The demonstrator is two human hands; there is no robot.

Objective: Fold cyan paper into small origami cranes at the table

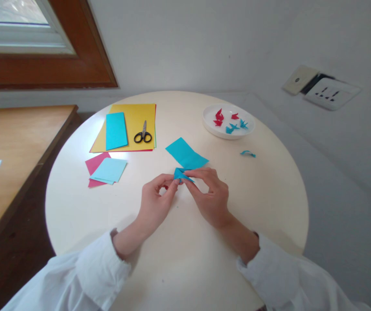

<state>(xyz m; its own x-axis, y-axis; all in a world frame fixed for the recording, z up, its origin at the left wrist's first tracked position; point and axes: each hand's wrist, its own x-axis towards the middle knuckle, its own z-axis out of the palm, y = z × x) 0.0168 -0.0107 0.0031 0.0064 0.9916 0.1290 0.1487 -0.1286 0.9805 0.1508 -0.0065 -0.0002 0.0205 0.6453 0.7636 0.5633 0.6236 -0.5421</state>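
A small folded blue paper piece (181,174) is pinched between both hands above the middle of a round cream table (179,259). My left hand (154,201) grips its left end with thumb and forefinger. My right hand (209,196) holds its right side, fingers pressed along the fold. Just beyond the hands a flat blue paper sheet (185,153) lies on the table.
Black scissors (143,134) and a blue strip (116,129) rest on yellow paper (136,116) at the back left. Pink and light blue squares (107,170) lie nearer. A white plate (211,125) holds several small red and blue folded figures; one blue figure (248,153) lies beside it.
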